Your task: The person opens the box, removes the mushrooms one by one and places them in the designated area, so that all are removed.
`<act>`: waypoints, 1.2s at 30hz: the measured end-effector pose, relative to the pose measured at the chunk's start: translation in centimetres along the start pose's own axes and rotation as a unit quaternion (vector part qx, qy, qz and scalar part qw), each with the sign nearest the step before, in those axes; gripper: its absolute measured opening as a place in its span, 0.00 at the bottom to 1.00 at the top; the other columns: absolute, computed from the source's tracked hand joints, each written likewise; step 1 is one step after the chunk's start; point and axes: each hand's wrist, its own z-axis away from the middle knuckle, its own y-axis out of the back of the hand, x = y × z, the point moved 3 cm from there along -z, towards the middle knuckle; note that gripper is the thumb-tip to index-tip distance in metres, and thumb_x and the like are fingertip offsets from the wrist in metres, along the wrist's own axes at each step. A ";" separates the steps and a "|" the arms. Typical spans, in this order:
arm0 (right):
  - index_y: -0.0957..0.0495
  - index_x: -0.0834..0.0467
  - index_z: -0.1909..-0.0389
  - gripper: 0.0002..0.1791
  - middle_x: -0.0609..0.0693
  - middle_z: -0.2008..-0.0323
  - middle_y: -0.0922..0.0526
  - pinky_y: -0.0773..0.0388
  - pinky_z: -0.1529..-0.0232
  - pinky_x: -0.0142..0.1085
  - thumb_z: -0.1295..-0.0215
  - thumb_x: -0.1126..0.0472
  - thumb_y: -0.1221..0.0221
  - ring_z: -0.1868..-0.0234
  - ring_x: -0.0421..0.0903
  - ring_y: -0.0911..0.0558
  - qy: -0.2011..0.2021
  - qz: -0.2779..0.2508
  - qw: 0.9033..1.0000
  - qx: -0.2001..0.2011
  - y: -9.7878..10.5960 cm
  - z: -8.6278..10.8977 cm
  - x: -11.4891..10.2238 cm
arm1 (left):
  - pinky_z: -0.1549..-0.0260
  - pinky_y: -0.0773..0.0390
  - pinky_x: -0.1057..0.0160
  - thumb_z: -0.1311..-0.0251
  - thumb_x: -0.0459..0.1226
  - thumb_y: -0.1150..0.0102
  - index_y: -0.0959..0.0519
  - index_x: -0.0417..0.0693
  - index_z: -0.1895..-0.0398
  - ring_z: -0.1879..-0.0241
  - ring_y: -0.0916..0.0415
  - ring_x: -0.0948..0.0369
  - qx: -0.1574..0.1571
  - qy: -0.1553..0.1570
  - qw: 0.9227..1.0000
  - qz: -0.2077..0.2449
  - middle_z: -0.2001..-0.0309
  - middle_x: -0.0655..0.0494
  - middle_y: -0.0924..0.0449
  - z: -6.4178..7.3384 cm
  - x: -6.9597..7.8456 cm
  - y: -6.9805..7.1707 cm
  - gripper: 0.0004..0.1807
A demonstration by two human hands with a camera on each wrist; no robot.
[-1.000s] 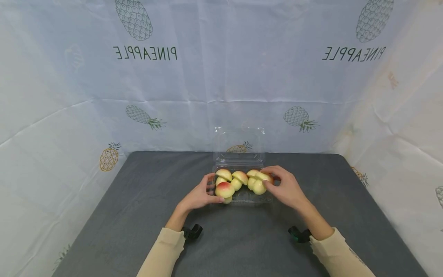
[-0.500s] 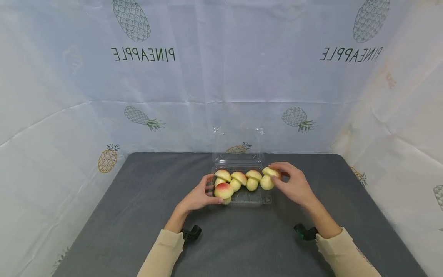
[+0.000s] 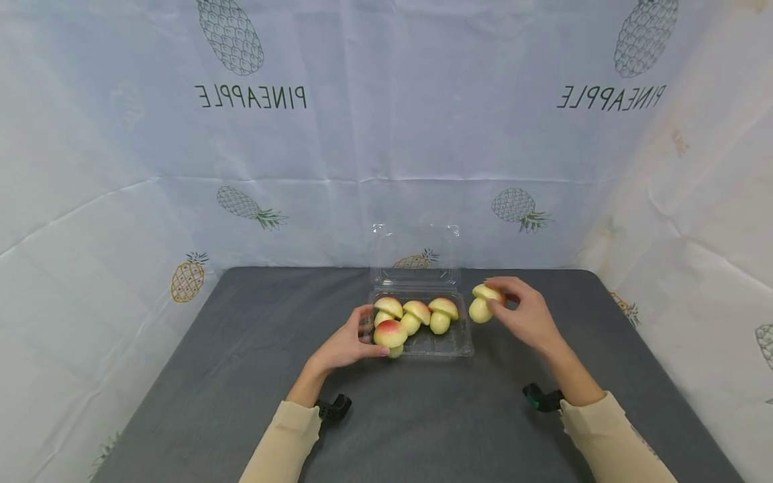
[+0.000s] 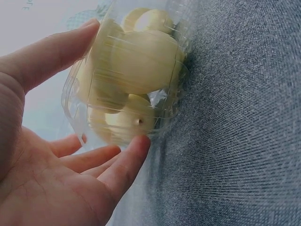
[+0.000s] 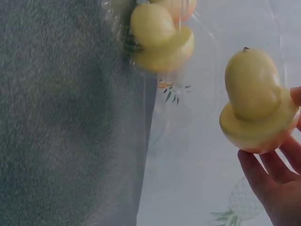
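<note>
My right hand pinches an artificial mushroom by its cap, off the right end of a clear plastic container. In the right wrist view, fingertips lie against the red-tinged underside of this mushroom's cap, its yellow stem pointing up. My left hand rests at the container's left end, fingers fairly straight, touching its wall in the left wrist view. Inside lie several more mushrooms: one at the front left, one behind it, a middle one and one farther right.
The container's clear hinged lid stands raised at the back. Everything sits on a dark grey table, with a pale curtain printed with pineapples behind it. Black wrist devices are on both arms.
My right hand has lifted its mushroom away from the others and carried it right, out past the container's edge. The left hand has stayed in place at the left end.
</note>
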 end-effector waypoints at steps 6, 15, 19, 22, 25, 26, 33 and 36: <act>0.19 0.63 0.42 0.18 0.60 0.43 0.20 0.20 0.49 0.51 0.32 0.65 0.36 0.48 0.57 0.20 -0.015 0.000 1.000 -0.003 0.1 -0.3 0.7 | 0.37 0.27 0.42 0.43 0.45 0.24 0.52 0.46 0.19 0.28 0.39 0.41 -0.002 0.001 1.000 -0.001 0.21 0.41 0.53 0.0 0.0 0.1 0.57; 0.21 0.63 0.40 0.19 0.62 0.42 0.21 0.20 0.51 0.46 0.30 0.64 0.37 0.47 0.60 0.20 -0.048 0.001 0.999 -0.018 -0.4 -0.7 2.4 | 0.37 0.27 0.42 0.43 0.44 0.24 0.52 0.47 0.19 0.28 0.39 0.42 -0.004 -0.001 1.000 -0.001 0.21 0.41 0.53 -0.2 -0.1 0.2 0.56; 0.21 0.63 0.39 0.20 0.63 0.41 0.22 0.19 0.54 0.40 0.30 0.63 0.37 0.47 0.61 0.20 -0.068 -0.006 0.997 -0.028 -0.8 -0.9 3.3 | 0.36 0.28 0.42 0.43 0.44 0.24 0.52 0.47 0.19 0.27 0.40 0.41 -0.006 -0.003 1.000 0.001 0.21 0.41 0.54 -0.1 -0.1 0.2 0.56; 0.22 0.64 0.39 0.20 0.64 0.40 0.22 0.20 0.57 0.34 0.29 0.63 0.37 0.47 0.61 0.20 -0.077 -0.012 0.996 -0.036 -1.1 -1.0 4.1 | 0.36 0.28 0.42 0.43 0.44 0.24 0.52 0.46 0.19 0.27 0.40 0.41 -0.007 -0.002 1.000 0.002 0.21 0.40 0.54 0.0 0.0 0.2 0.56; 0.22 0.64 0.38 0.20 0.64 0.41 0.21 0.21 0.59 0.32 0.29 0.63 0.37 0.48 0.61 0.20 -0.086 -0.015 0.995 -0.042 -1.5 -1.1 4.9 | 0.36 0.29 0.42 0.43 0.44 0.24 0.52 0.46 0.19 0.27 0.41 0.41 -0.007 -0.003 1.000 0.001 0.21 0.40 0.54 0.0 0.1 0.2 0.56; 0.22 0.63 0.38 0.20 0.64 0.41 0.21 0.20 0.59 0.32 0.29 0.63 0.37 0.48 0.61 0.20 -0.090 -0.016 0.995 -0.045 -1.6 -1.1 5.1 | 0.36 0.29 0.42 0.42 0.44 0.24 0.53 0.46 0.19 0.27 0.41 0.41 -0.007 -0.003 1.000 0.000 0.21 0.40 0.54 0.0 0.0 0.2 0.56; 0.22 0.64 0.38 0.21 0.65 0.40 0.22 0.19 0.59 0.33 0.29 0.64 0.37 0.46 0.62 0.20 -0.108 -0.021 0.992 -0.060 -2.3 -1.1 6.3 | 0.36 0.29 0.41 0.42 0.45 0.24 0.52 0.46 0.19 0.27 0.40 0.40 -0.006 -0.002 1.000 -0.003 0.21 0.40 0.54 0.0 0.0 0.1 0.56; 0.23 0.65 0.37 0.21 0.66 0.39 0.23 0.18 0.57 0.36 0.29 0.64 0.37 0.45 0.63 0.20 -0.114 -0.023 0.991 -0.068 -2.5 -1.2 6.7 | 0.35 0.29 0.41 0.43 0.45 0.24 0.52 0.46 0.19 0.27 0.41 0.41 -0.007 -0.001 1.000 0.000 0.21 0.40 0.54 0.1 0.0 0.1 0.56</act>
